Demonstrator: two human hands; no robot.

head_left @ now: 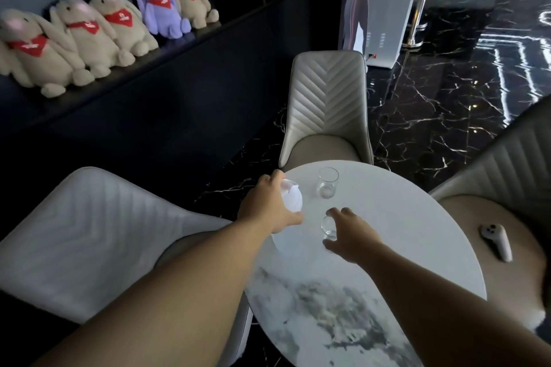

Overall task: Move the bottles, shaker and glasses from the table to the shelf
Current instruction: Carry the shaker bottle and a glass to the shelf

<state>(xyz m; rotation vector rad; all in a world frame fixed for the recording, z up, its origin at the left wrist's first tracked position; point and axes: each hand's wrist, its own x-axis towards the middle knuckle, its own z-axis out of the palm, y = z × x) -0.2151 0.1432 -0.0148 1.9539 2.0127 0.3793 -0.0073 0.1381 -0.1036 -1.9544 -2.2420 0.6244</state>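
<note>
On the round white marble table (411, 217) my left hand (268, 205) is wrapped over a white rounded vessel (293, 198), likely the shaker, near the table's left edge. My right hand (354, 235) curls around a small clear glass (328, 228) standing on the table, with fingers on its far side and thumb on its near side. A second clear glass (327, 182) stands untouched farther back. The dark shelf (226, 30) runs along the wall at the upper left.
Several plush rabbits (89, 30) with red scarves sit in a row on the shelf. Padded chairs stand at the left (89, 232), at the back (326, 104) and at the right, where a white controller (496, 240) lies on the seat. A display stand (384, 3) stands on the black marble floor.
</note>
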